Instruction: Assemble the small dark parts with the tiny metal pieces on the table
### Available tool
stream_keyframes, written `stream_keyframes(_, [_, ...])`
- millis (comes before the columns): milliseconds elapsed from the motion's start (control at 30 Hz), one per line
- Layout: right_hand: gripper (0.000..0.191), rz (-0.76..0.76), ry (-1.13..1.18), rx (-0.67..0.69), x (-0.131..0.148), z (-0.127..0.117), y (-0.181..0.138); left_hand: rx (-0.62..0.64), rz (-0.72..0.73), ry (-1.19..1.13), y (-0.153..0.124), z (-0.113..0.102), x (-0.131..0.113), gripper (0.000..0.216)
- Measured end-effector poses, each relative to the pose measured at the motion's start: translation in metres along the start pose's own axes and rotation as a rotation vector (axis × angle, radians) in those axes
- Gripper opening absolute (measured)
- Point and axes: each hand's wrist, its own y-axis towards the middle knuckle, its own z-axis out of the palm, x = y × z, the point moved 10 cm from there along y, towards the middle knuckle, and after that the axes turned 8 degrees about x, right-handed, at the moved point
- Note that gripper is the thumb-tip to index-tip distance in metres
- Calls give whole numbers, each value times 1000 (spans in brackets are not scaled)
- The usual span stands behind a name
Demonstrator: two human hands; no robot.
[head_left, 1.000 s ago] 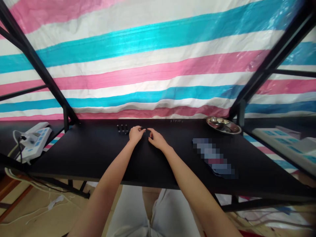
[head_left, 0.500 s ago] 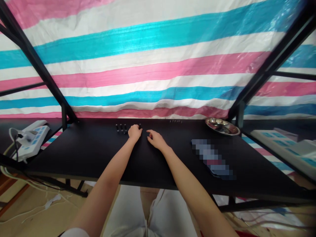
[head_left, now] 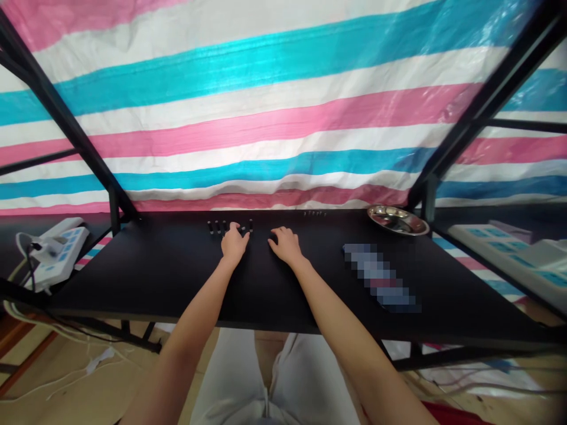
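Observation:
My left hand [head_left: 234, 243] is over the back middle of the black table. Between its thumb and index finger is a small dark cylinder [head_left: 243, 229] with a pale end, tilted, apparently pinched. Left of this hand, several small black cylinders [head_left: 217, 227] with light bands stand upright in a row, the nearest beside my fingers. One more black cylinder [head_left: 251, 225] stands alone just right of my thumb. My right hand [head_left: 286, 245] rests palm down on the table, fingers bent and apart from the thumb, nothing visible in it.
Several tiny pale pieces [head_left: 314, 213] line the black table's [head_left: 155, 277] back edge. At the back right lies a shiny metal plate [head_left: 398, 221], with a blurred-out bluish object [head_left: 381, 277] nearer me. Power strips [head_left: 59, 251] and black frame posts flank the table; a striped sheet [head_left: 266, 130] hangs behind.
My left hand has shifted slightly left, away from the lone cylinder, and a tilted cylinder now shows at its fingertips. My right hand has moved a little right, fingers settling toward the table.

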Motion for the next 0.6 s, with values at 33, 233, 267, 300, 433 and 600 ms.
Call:
stream_keyframes(33, [36, 11, -12, 1, -1, 2, 0, 3, 52, -6, -6, 0, -4, 30])
stream_keyframes(233, [45, 22, -33, 88, -5, 21, 0, 135, 578, 79, -43, 34, -52, 22])
stream_keyframes(267, [46, 23, -39, 105, -5, 23, 0, 158, 617, 89, -46, 41, -55, 26])
stream_keyframes(300, [46, 24, -46, 119, -5, 25, 0, 175, 630, 93, -47, 46, -55, 30])
stream_keyframes(433, [48, 29, -63, 139, -4, 26, -1, 209, 599, 104, -42, 56, -46, 36])
stream_keyframes(600, [48, 34, -58, 151, -4, 26, -1, 216, 601, 134, -42, 57, -44, 38])
